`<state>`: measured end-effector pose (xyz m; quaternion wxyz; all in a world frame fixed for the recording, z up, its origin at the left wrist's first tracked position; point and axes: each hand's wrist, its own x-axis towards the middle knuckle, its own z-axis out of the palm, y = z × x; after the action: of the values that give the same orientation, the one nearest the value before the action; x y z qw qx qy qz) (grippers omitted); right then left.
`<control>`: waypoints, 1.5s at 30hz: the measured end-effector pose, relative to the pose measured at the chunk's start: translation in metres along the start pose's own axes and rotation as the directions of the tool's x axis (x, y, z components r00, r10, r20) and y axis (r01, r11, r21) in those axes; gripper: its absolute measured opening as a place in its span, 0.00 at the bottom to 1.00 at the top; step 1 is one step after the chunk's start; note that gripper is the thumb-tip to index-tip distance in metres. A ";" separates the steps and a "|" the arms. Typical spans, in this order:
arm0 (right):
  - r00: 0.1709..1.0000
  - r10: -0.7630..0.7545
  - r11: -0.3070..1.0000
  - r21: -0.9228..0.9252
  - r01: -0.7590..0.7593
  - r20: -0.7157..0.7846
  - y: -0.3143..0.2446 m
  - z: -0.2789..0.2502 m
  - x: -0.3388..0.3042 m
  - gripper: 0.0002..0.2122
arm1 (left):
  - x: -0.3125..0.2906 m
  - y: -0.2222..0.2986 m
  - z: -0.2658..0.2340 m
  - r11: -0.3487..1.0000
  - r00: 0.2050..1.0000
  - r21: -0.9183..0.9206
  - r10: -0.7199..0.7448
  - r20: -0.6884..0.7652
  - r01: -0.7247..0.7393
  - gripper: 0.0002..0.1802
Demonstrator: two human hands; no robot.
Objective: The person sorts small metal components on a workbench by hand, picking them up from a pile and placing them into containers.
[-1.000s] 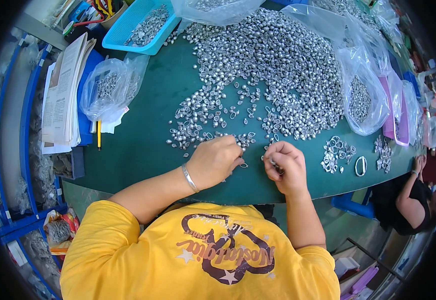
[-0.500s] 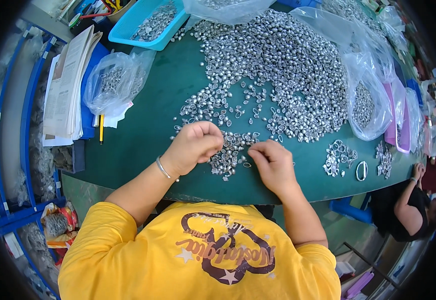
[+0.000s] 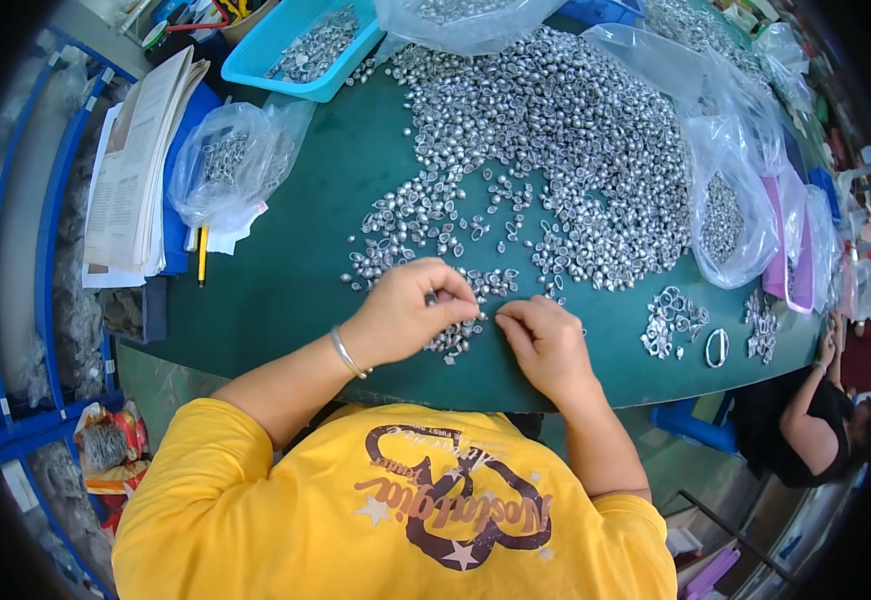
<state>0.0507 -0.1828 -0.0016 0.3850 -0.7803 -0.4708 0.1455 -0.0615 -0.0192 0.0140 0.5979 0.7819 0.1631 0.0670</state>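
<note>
Over a small cluster of silver oval metal pieces (image 3: 453,346) on the green table, my left hand (image 3: 406,312) is closed, thumb and forefinger curled together. Whatever lies between those fingertips is too small to make out. Just to its right, my right hand (image 3: 548,345) pinches thumb against forefinger, its tips a little apart from the left ones. Anything in that pinch cannot be seen clearly. Part of the cluster is hidden under my left hand. Beyond both hands spreads a large heap of the same small silver pieces (image 3: 596,150).
A blue basket (image 3: 246,62) of metal pieces stands far left, near a clear bag (image 3: 196,190) and stacked papers (image 3: 131,170). On the right are bagged pieces (image 3: 724,215), a purple basket (image 3: 804,290), small ring piles (image 3: 671,325) and a bangle-like ring (image 3: 717,348). Another person (image 3: 811,430) sits beyond.
My left hand has moved right, over the small cluster and closer to my right hand. The right hand has shifted slightly nearer to me. The view has tilted a little.
</note>
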 end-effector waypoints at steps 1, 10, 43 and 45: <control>1.000 0.024 0.999 0.027 -0.024 0.004 0.001 -0.003 0.001 0.03 | 0.000 0.003 -0.005 0.975 0.989 -0.162 -0.148 0.021 0.149 0.02; 0.995 -0.069 0.981 -0.178 0.081 0.069 -0.008 0.006 0.003 0.05 | -0.005 -0.013 -0.024 0.317 0.934 -0.896 -0.277 0.226 0.311 0.03; 0.874 0.278 0.254 0.846 -0.468 0.399 0.007 -0.012 0.021 0.06 | 0.001 -0.013 -0.021 0.314 0.888 -0.836 -0.255 0.382 0.450 0.07; 0.879 0.242 0.149 0.880 -0.451 0.410 0.013 -0.010 0.019 0.06 | -0.001 -0.019 -0.024 0.303 0.901 -0.853 -0.230 0.368 0.425 0.06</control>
<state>0.0743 -0.1745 -0.0015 0.6924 -0.4485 -0.1191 0.5525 -0.0734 0.0072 0.0025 0.9409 0.2688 0.2004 -0.0470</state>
